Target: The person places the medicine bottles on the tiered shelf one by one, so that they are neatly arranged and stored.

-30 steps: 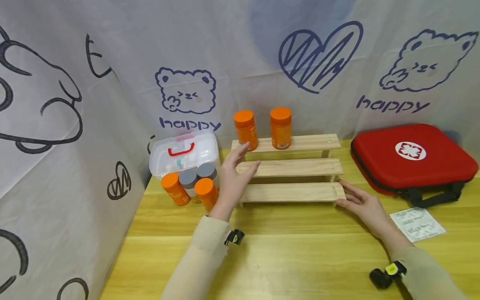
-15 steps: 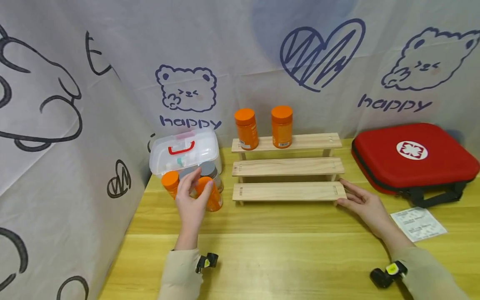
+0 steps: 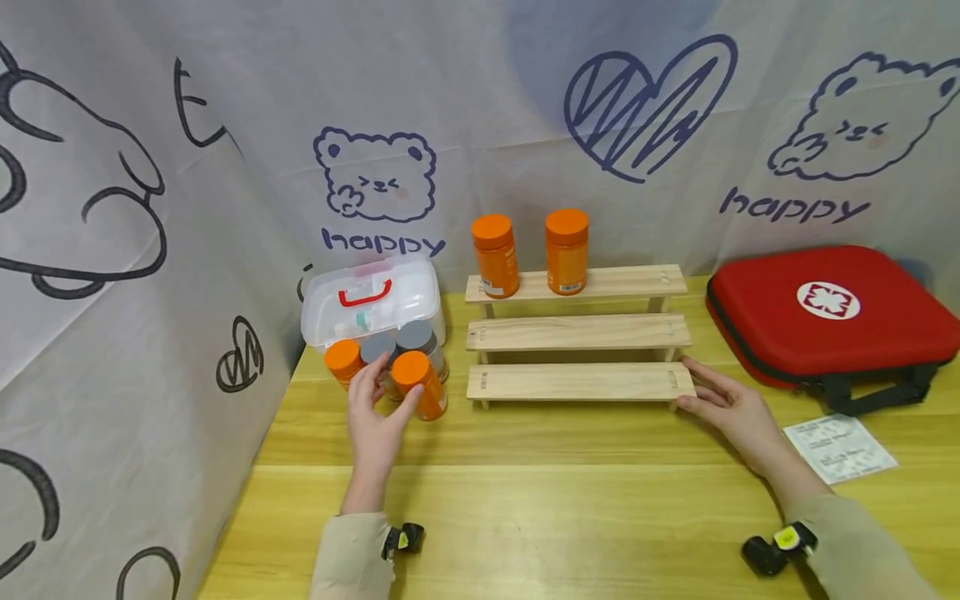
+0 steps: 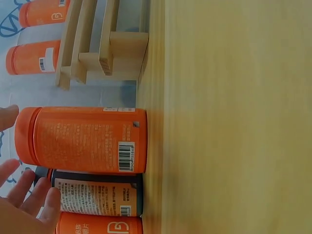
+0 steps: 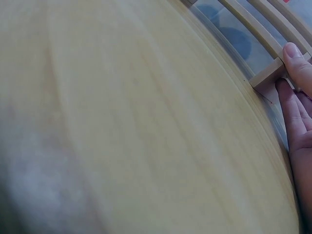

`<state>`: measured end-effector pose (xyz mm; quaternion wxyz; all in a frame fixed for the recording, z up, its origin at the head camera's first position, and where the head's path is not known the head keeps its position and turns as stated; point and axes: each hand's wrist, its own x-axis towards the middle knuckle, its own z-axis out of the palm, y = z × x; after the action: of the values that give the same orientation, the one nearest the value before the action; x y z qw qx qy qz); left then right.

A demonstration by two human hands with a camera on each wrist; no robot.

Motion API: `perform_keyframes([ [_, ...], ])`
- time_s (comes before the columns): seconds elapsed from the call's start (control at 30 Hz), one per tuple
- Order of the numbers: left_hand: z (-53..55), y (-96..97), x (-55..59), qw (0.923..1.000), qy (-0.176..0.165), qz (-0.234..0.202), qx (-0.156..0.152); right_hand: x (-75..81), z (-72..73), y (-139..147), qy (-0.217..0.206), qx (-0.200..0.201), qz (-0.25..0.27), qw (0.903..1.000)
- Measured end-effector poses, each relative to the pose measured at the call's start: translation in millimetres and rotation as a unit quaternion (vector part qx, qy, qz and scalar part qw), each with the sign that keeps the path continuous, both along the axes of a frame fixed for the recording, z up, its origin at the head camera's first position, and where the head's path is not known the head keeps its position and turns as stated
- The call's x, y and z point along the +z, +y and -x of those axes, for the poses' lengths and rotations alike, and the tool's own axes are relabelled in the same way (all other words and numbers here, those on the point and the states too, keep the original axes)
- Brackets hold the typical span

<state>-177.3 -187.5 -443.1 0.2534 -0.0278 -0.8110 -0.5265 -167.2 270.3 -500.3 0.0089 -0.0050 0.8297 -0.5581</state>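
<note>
My left hand (image 3: 377, 418) reaches around an orange bottle (image 3: 420, 385), thumb on one side of its lid and fingers spread on the other. In the left wrist view the fingers (image 4: 33, 192) look fairly straight, and I see no firm grip on the bottle (image 4: 90, 140). Beside it stand another orange-lidded bottle (image 3: 343, 360) and two grey-lidded bottles (image 3: 417, 337). My right hand (image 3: 731, 414) holds the right end of the lowest tier of a three-tier wooden display rack (image 3: 577, 382), thumb in front and fingers behind. Two orange bottles (image 3: 496, 257) stand on its top tier.
Behind the bottles sits a clear plastic box (image 3: 322, 308) with a red handle. A red first-aid case (image 3: 832, 312) lies at the right, and a white printed packet (image 3: 840, 448) lies in front of it. A printed cloth (image 3: 495, 100) hangs along the back and left.
My left hand has moved left and down from beside the rack to the front orange bottle, its fingers now lower around the lid. My right hand stays at the rack's end.
</note>
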Motion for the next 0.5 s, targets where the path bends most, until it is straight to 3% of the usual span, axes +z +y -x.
perform_keyframes([
  [0.33,3.4,6.5,-1.7,0.9991,-0.037,-0.019,-0.011,-1.0,-0.1,0.4,0.000,0.001,0.005,1.0000],
  [0.5,5.3,9.0,-2.7,0.9995,-0.022,-0.021,-0.002,-1.2,-0.2,0.2,-0.001,0.001,0.005,1.0000],
])
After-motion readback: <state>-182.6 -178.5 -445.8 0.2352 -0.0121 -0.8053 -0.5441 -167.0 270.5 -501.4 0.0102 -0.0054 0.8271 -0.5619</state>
